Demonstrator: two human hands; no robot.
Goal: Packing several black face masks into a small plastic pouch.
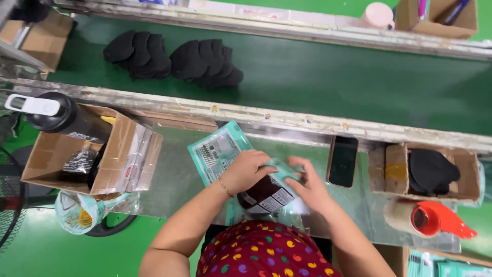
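At the far left of my tabletop (174, 179) a cardboard box (48, 159) lies open, holding a black bottle (66, 117) with a white cap and a dark, shiny wrapped packet (79, 163); its flaps are lined with clear tape. Below it a roll of teal pouches (77, 211) hangs off the edge. Behind, on the green conveyor belt (333, 77), two heaps of black masks (174, 60) lie side by side. In the middle, my left hand (248, 170) presses down on a teal pouch (220, 151), fingers curled over its top edge, while my right hand (307, 185) pinches the pouch's other side; a dark item with a white label (264, 196) shows at its mouth between both grips. Just right of my hands a black phone (343, 160) lies flat. Further right a small cardboard box (428, 172) holds more black masks. Near it a tape dispenser (430, 218) with a red handle lies on its side.
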